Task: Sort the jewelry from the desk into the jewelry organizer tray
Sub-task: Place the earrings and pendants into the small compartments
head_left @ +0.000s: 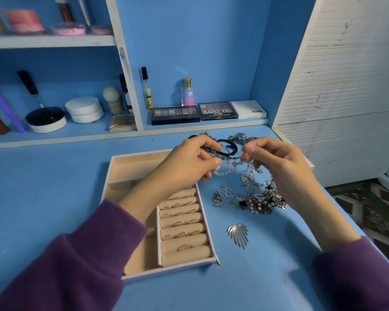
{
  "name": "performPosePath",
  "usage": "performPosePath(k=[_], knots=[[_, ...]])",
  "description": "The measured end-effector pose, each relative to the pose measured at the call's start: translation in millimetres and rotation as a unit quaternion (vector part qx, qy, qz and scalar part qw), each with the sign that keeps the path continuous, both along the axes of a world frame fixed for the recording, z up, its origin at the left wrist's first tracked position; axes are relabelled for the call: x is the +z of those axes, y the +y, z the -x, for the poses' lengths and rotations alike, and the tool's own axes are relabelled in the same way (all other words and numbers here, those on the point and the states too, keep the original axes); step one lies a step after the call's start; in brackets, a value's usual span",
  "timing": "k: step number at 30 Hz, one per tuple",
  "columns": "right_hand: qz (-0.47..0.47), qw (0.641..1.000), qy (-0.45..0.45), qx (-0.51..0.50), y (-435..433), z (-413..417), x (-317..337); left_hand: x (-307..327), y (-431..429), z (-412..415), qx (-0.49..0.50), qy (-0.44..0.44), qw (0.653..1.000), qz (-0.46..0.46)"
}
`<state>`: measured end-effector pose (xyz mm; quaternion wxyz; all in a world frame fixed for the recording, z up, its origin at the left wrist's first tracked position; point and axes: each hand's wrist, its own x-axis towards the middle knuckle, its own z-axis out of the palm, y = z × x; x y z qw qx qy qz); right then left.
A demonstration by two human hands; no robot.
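A beige jewelry organizer tray (119,160) lies on the blue desk, with several rings (181,221) slotted in its padded rolls at the right side. My left hand (189,162) and my right hand (276,160) are raised above the desk just right of the tray's far corner. Between them they pinch a clear beaded bracelet (222,170). Beyond the hands lies a tangle of black bracelets (227,145). A heap of silver and pearl jewelry (258,196) sits under my right hand. A silver wing-shaped piece (238,234) lies apart, nearer to me.
Eyeshadow palettes (217,111), a white box (248,110) and perfume bottles (187,92) stand on the low shelf behind. Jars (84,110) and cosmetics fill the shelves at the left. A white slatted panel (346,75) borders the desk's right side, where the desk edge drops to the floor.
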<state>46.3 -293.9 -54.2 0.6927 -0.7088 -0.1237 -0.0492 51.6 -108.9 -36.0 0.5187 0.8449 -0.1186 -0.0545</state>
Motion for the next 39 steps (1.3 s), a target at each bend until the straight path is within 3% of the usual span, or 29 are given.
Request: performPosePath(k=[5,14,27,33,35,37,39], knots=[[-0.014,1.000,0.001,0.016,-0.2,0.3,1.1,-2.5,0.8,1.7,0.005,0.003,1.000,0.011],[0.059,0.997,0.019,0.053,2.6,-0.1,-1.8,6.8,-2.7,4.5,0.013,-0.001,0.991,0.136],[0.083,0.990,0.032,0.113,2.1,1.1,-3.4,17.3,-11.1,6.6,0.006,-0.021,0.993,0.115],[0.179,0.979,0.019,0.099,5.1,-1.6,-10.5,18.4,-9.6,7.5,0.005,-0.012,0.992,0.126],[0.279,0.957,-0.026,0.070,5.5,-3.1,-15.9,19.9,-8.9,8.5,0.001,-0.013,0.989,0.144],[0.427,0.895,-0.124,0.025,6.0,-3.8,-24.2,22.2,-8.3,9.5,-0.003,-0.020,0.987,0.160],[0.477,0.862,-0.171,0.013,7.6,-4.7,-30.0,24.0,-7.2,10.2,-0.005,-0.032,0.987,0.155]])
